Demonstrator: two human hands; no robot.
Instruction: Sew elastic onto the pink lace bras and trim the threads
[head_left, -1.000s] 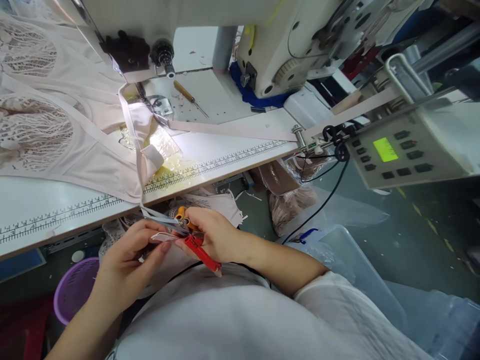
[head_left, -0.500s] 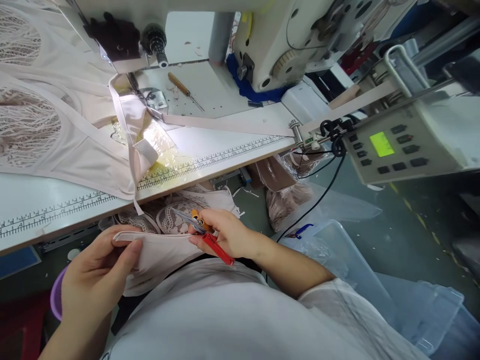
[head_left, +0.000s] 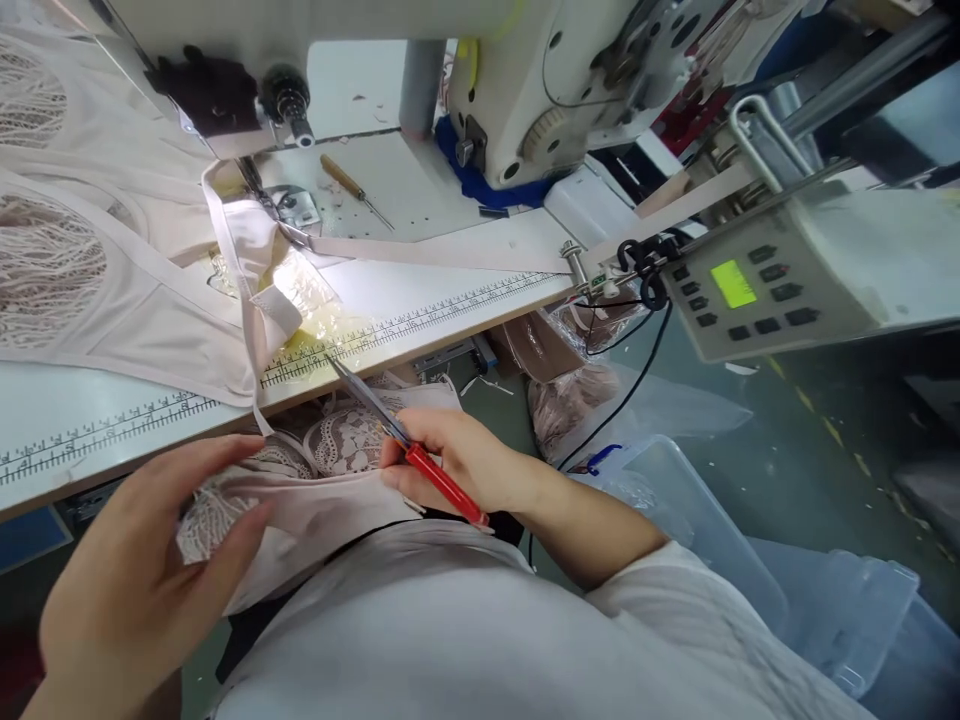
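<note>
Though half under right-hand fingers [head_left: 397,478], snips [head_left: 442,482]; garment [head_left: 330,507] in left hand [head_left: 139,585].

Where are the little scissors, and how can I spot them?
Find the big white sewing machine, then the ruler-marked table edge below it. Just under that edge, the right hand grips the snips, the only tool with a red handle.

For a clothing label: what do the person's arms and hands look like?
The left hand and right hand are bare: no gloves, no rings visible. The right forearm is uncovered up to a short white sleeve near the elbow, with no watch. On the left, nothing past the wrist is in the picture.
</note>
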